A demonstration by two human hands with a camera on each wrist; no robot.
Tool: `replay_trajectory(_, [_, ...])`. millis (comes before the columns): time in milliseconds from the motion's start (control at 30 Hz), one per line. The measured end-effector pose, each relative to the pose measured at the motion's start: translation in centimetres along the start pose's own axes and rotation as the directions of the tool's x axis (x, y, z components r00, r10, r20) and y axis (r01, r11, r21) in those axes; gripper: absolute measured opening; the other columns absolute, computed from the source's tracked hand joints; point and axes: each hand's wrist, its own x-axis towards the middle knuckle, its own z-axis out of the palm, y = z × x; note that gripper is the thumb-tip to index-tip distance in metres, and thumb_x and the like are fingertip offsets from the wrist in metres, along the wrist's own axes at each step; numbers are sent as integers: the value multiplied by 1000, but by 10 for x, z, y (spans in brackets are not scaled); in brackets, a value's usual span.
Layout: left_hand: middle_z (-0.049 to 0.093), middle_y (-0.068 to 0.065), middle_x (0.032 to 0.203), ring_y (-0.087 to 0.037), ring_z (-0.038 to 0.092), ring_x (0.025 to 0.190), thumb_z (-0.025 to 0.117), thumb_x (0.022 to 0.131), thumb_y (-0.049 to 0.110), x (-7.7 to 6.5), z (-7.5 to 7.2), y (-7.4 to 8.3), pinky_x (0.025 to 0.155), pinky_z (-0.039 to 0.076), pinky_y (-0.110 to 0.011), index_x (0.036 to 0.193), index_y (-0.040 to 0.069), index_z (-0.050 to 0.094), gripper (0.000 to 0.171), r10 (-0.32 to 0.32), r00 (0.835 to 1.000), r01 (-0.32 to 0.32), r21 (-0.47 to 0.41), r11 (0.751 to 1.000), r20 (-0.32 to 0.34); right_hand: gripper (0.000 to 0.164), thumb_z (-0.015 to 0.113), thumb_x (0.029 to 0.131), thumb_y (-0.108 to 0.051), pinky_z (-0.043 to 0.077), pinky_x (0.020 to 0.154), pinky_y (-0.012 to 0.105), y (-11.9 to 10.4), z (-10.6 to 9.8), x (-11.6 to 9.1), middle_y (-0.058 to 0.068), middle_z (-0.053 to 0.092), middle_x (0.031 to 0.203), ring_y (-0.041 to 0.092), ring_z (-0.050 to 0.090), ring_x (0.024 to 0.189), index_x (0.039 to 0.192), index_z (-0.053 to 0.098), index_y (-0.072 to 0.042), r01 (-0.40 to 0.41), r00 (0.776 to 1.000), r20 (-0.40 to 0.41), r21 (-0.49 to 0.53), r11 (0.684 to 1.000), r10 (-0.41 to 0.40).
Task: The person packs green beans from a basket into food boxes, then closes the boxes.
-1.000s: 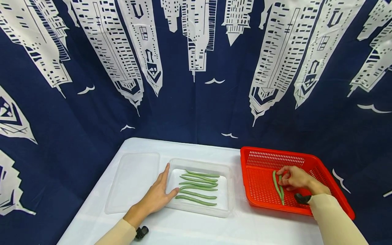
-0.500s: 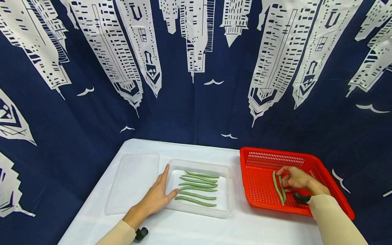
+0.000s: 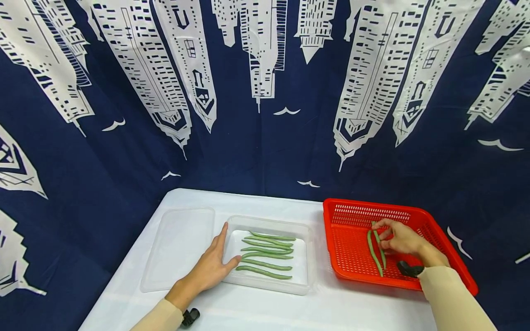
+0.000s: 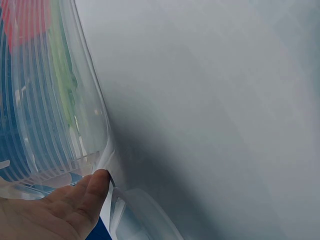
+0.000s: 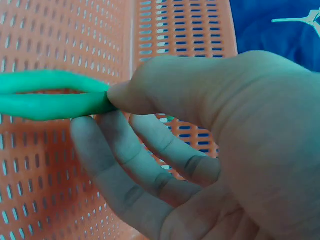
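Note:
My right hand is down in the red basket, pinching a green bean between thumb and fingers. Beside it on the basket floor lies a second green bean, nearly parallel. On the left, my left hand rests with straight, spread fingers along the near-left side of a clear plastic container. Inside that container several green beans lie in a row, roughly crosswise. The left wrist view shows the fingertips right at the container's ribbed wall.
A clear flat lid lies on the white table left of the container. The basket stands at the right, its perforated walls raised around my hand. A navy cloth with white building prints hangs behind the table.
The bean in my right hand has shifted toward the back of the basket, and more of its far end shows past the fingertips. My left hand stays at the container.

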Motion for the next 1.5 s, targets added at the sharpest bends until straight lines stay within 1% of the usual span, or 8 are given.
replay_trajectory(167, [33,-29,188,-56,42,171,75,111,48,0,0,0,135,39,-77,190,18,2,112,-1,1000,1,-1,1000,-1,56,78,93,15,69,72,33,-10,1,-1,27,76,113,28,75,100,146,60,15,53,997,-44,-97,994,-57])
replay_trajectory(333, [34,-28,188,-54,42,171,76,110,47,0,1,0,136,39,-76,190,19,2,112,-1,1000,1,-5,1000,-2,60,79,93,15,69,74,31,-19,5,-4,30,77,118,26,78,98,150,59,14,85,995,-49,-94,992,-90])
replay_trajectory(500, [35,-28,188,-53,43,171,75,110,49,0,1,0,136,40,-74,190,19,2,113,1,1000,-1,3,1000,-6,63,81,93,15,69,76,28,-33,10,-6,38,73,137,31,81,106,152,59,13,144,987,-61,-101,984,-151])
replay_trajectory(567, [36,-28,187,-53,44,171,75,110,49,0,1,-1,137,40,-73,190,18,2,113,4,1000,-4,8,1000,-8,63,81,93,16,69,76,28,-38,12,-6,39,72,140,33,83,108,152,59,12,155,985,-60,-92,984,-161])
replay_trajectory(700, [36,-29,187,-54,44,171,75,110,49,1,1,-1,136,40,-74,190,18,2,113,8,1000,-8,11,1000,-10,67,78,93,18,69,77,28,-47,15,-5,36,79,128,32,85,101,156,56,12,167,984,-45,-82,982,-171])
replay_trajectory(933, [35,-29,188,-54,43,171,75,110,49,0,1,-2,136,40,-74,190,18,2,112,6,1000,-6,0,1000,-6,72,75,91,19,68,73,28,-60,24,-2,27,83,115,18,83,90,159,54,9,194,979,-50,-83,977,-199])
replay_trajectory(1167, [37,-29,186,-54,44,171,75,111,47,1,0,-1,136,41,-74,190,18,2,112,8,1000,-8,3,1000,-8,73,74,91,19,68,71,32,-79,32,-4,22,82,111,20,81,89,160,54,6,210,975,-55,-92,973,-216])
replay_trajectory(1500, [35,-29,187,-53,42,172,75,110,47,1,0,-1,137,40,-74,190,20,0,113,10,1000,-10,-3,1000,-3,73,79,88,17,62,75,26,-105,45,-4,5,80,104,11,73,88,156,62,-2,252,957,-87,-215,944,-275])
